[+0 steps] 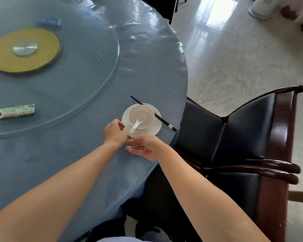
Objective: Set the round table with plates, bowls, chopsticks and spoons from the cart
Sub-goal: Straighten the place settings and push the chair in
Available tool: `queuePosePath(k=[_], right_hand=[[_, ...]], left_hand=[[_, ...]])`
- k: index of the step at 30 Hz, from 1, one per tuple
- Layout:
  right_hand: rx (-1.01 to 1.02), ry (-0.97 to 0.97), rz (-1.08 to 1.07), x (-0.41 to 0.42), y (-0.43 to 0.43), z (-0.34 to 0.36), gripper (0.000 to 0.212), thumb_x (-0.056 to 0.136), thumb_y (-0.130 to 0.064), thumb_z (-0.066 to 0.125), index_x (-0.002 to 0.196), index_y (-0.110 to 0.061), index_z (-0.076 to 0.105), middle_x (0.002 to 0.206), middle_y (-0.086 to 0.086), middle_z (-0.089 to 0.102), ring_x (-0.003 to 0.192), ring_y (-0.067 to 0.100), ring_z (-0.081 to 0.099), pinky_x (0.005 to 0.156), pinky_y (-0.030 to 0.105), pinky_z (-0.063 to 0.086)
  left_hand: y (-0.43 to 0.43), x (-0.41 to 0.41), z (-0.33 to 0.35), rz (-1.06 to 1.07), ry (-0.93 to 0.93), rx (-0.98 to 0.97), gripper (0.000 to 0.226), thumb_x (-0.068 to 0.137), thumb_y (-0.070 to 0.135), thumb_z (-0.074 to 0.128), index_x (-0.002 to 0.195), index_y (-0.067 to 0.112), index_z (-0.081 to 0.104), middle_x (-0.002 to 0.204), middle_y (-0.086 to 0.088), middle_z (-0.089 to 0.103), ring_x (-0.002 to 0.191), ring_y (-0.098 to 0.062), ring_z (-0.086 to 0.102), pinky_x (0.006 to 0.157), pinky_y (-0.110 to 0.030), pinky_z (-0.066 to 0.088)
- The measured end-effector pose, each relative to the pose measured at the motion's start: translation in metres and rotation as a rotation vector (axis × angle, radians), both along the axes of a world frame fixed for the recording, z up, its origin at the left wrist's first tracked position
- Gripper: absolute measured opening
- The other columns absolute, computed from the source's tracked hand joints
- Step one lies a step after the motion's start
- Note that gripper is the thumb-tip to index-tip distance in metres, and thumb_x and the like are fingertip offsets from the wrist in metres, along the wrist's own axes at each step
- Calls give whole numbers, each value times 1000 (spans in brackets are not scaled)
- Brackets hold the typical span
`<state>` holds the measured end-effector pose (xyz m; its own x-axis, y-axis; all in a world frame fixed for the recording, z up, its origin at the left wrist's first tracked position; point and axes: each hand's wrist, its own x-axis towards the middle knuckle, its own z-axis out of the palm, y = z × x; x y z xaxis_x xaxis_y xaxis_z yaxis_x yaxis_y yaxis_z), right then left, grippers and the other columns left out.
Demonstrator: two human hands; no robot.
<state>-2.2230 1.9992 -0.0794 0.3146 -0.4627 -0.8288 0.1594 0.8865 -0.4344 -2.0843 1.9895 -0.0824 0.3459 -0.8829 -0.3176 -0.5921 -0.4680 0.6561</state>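
Now | left hand (115,131) curled at plate (153,131) rim, grip unclear | right hand (144,147) loose, empty | I judge plate slick, brittle: take rim.

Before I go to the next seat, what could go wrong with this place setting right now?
The chopsticks rest on the rim of the plate, one end near the edge of the table; a nudge could send them off. The spoon leans out of the bowl toward the left hand, which might clip it.

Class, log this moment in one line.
spoon in bowl on plate; chopsticks across plate; left hand at plate rim; right hand open
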Motion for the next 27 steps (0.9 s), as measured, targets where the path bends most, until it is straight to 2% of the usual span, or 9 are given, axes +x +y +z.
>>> queuePosePath(k=[3,6,8,10,12,14,17,20,27], right_hand=[[-52,31,78,-19,27,18,21,97,1,55,118,4,56,116,21,69,99,37,69,79,37,60],[-141,133,88,-43,55,42,20,98,-4,55,117,4,58,101,18,72,83,32,72,66,34,61],[-247,342,157,-65,73,59,21,97,-5,56,116,3,60,91,14,72,70,26,70,60,33,61],[-403,657,319,-89,97,75,22,94,-8,54,111,-1,65,92,16,73,75,29,72,70,38,63],[-509,904,427,-109,132,92,24,89,-12,50,99,-5,71,90,16,74,81,33,72,71,38,62],[-535,1055,491,-123,173,104,23,87,-16,51,94,-8,72,88,12,72,82,32,69,68,34,59],[-502,1237,577,-140,239,108,24,89,-22,54,105,-12,70,102,10,68,92,29,65,79,38,57],[-411,1308,579,-161,302,111,24,89,-21,56,107,-12,69,107,11,68,95,32,65,83,41,57],[-335,1360,408,-227,387,116,19,88,-21,53,98,-14,68,106,10,68,97,31,63,84,40,55]], left_hand=[[31,-8,11,-12,-36,-3,19,81,0,52,95,8,62,97,-8,65,91,-27,58,76,-32,46],[51,-28,27,-125,-46,29,16,83,4,53,94,11,62,98,-11,67,92,-30,60,75,-32,47],[61,-48,41,-276,-49,83,14,83,7,51,88,13,62,91,-10,67,87,-31,62,71,-32,50],[75,-67,56,-475,-64,118,15,80,7,49,80,14,62,79,-8,66,80,-31,65,69,-34,54],[97,-88,68,-664,-120,123,16,77,10,48,77,15,63,79,-8,67,80,-31,66,70,-35,56],[125,-113,70,-819,-162,94,14,78,13,49,75,22,60,86,-7,67,84,-29,64,73,-35,56],[180,-150,67,-1019,-181,75,11,82,19,50,83,24,60,89,-2,64,83,-22,60,72,-33,53],[237,-178,71,-1179,-210,149,15,83,19,49,92,20,61,89,-1,64,79,-20,62,64,-31,53],[290,-238,85,-1303,-216,110,20,79,13,46,86,16,64,77,-3,66,67,-20,61,53,-26,46]])
